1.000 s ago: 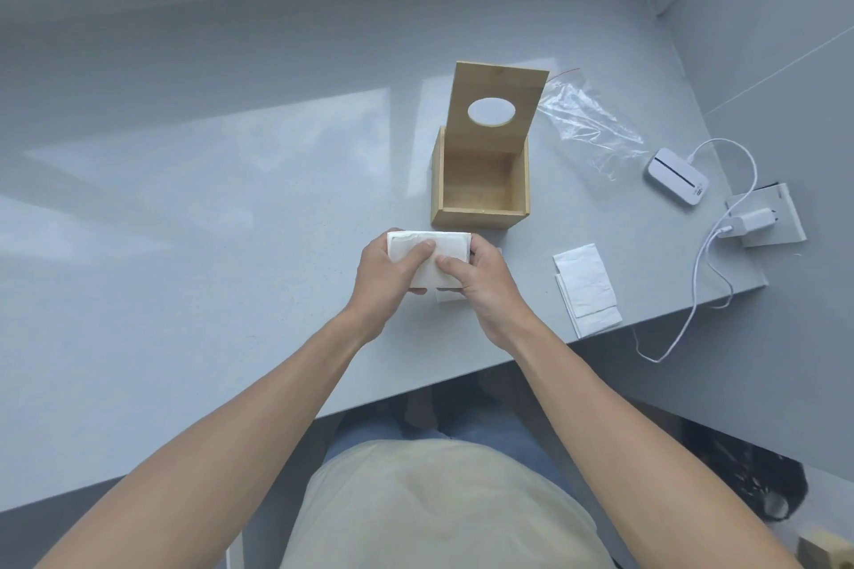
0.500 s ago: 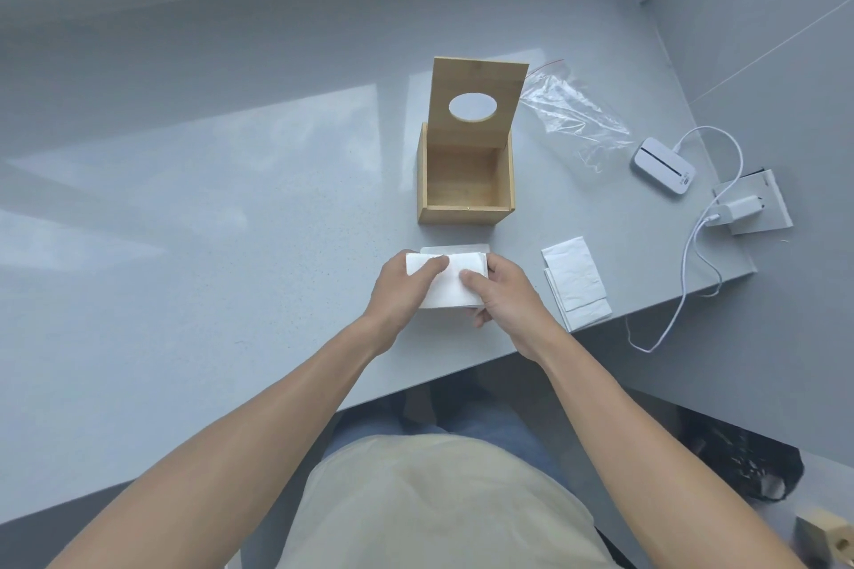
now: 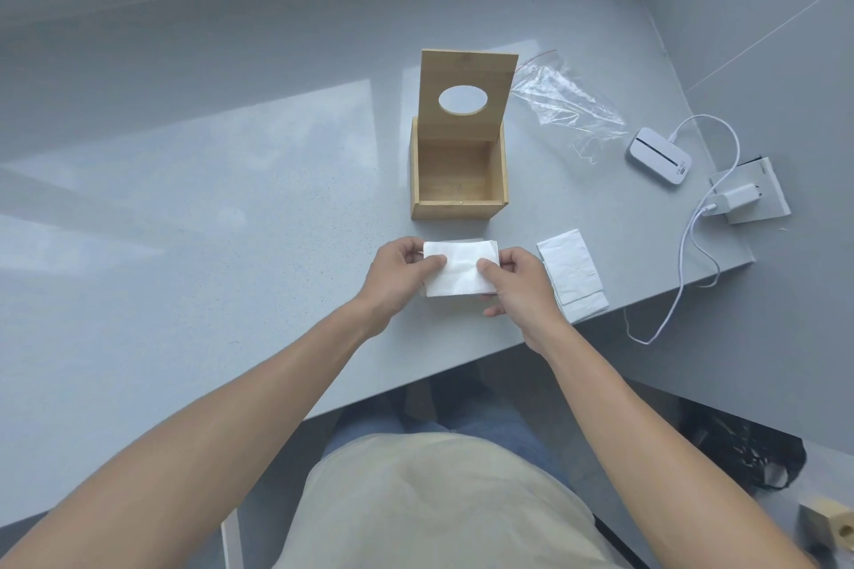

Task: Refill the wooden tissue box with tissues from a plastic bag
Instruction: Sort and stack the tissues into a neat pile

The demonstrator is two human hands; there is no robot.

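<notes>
1. White tissues (image 3: 460, 267) sit pinched between our two hands: the left hand (image 3: 396, 275) curls round the stack's left end with its thumb on top, and the right hand (image 3: 517, 286) grips the right end the same way, thumb on top and fingers underneath.
2. We see the stack just above the grey table (image 3: 185, 245), near its front edge; whether it touches the surface we cannot tell.
3. Its long axis runs left to right between our hands, the broad face turned up toward the camera, the far edge tipped slightly higher.
4. Just beyond our fingers stands the wooden box (image 3: 457, 173), open, its inside bare wood. Its lid (image 3: 466, 95) stands upright at the far side, with an oval hole through it. We see clear table between the stack and the box's front wall.
5. Right of our right hand, a second pile of folded tissues (image 3: 573, 275) lies flat near the table edge, apart from the held stack.
6. Farther back, right of the lid, lies the clear plastic bag (image 3: 566, 106), flattened and crumpled.
7. Further right we see a small white device (image 3: 658, 156), a charger (image 3: 735, 199) on a socket plate, and a white cable (image 3: 693, 254) trailing over the table edge.
</notes>
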